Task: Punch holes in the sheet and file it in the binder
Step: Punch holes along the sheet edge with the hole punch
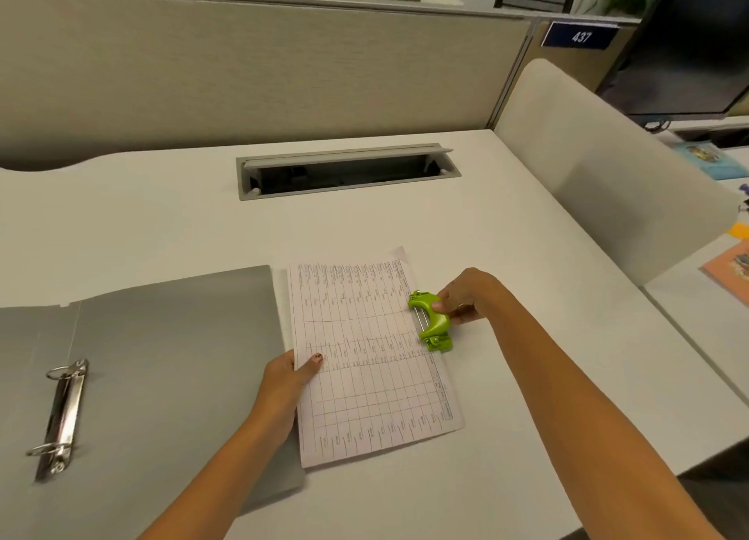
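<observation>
1. Gripping a green hole punch [430, 321], the right hand [462, 300] holds it at the right edge of the printed sheet [364, 361].
2. The left hand [283, 385] pinches the sheet's left edge, thumb on top.
3. The sheet lies on the white desk [364, 223], just beside the open grey binder [162, 357], whose metal rings [60, 414] sit at its left.
</observation>
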Motion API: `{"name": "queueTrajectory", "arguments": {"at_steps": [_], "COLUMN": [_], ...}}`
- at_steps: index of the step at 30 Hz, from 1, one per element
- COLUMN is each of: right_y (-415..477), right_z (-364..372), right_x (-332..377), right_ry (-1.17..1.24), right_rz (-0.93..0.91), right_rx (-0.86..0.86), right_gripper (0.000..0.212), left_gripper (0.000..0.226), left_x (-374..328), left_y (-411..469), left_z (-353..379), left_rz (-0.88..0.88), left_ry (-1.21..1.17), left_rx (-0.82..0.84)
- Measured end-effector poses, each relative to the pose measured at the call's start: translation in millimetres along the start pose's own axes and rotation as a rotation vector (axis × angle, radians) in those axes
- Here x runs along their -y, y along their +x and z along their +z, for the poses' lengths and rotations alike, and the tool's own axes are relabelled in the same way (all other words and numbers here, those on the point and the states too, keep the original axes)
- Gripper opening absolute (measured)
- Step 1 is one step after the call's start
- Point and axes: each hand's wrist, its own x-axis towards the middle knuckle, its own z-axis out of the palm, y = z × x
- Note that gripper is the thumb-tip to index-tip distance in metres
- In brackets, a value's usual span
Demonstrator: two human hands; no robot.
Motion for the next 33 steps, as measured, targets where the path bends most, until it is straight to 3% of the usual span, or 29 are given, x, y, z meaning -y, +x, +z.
{"name": "queueTrajectory", "arguments": {"at_steps": [11, 16, 19, 21, 23, 29, 33], "right_y": [-10.7, -9.4, -12.6, -25.5, -39.5, -69.6, -82.0], "right_z": [-9.4, -6.2, 3.6, 17.7, 32.0, 62.7, 73.0], "right_x": [-9.5, -11.3, -14.1, -14.3, -12.7, 0.9, 8.1], "right_ry": [0.128, 0.141, 0.001, -0.015, 0.112, 0.376, 0.380], "right_rz": [-0.021, -0.042, -0.071, -0.189, -0.361, -0.506, -0.542], "right_rx": [-0.119, -0.193, -0.430, -0.651, -0.716, -0.294, -0.253], "right_gripper": [0.017, 0.009, 0.030, 0.025, 0.019, 0.015, 0.017], "left_gripper": [0.017, 0.011, 0.008, 0.008, 0.010, 0.011, 0.013], "left_x": [-1.2, -0.9, -3.3, -5.7, -8.5, -19.4, -25.3], "left_y": [-5.4, -11.9, -17.5, -21.1, -24.8, -37.9, -44.2], "left_z": [-21.8, -23.9, -24.9, -26.8, -29.3, -34.4, -37.8], "left_rz": [0.051, 0.075, 0.104, 0.124, 0.153, 0.270, 0.347], "left_ry": [-0.001, -0.036, -0.057, -0.085, -0.105, -0.164, -0.216], "left_rx": [-0.064, -0.077, -0.084, -0.095, -0.104, -0.140, -0.183]}}
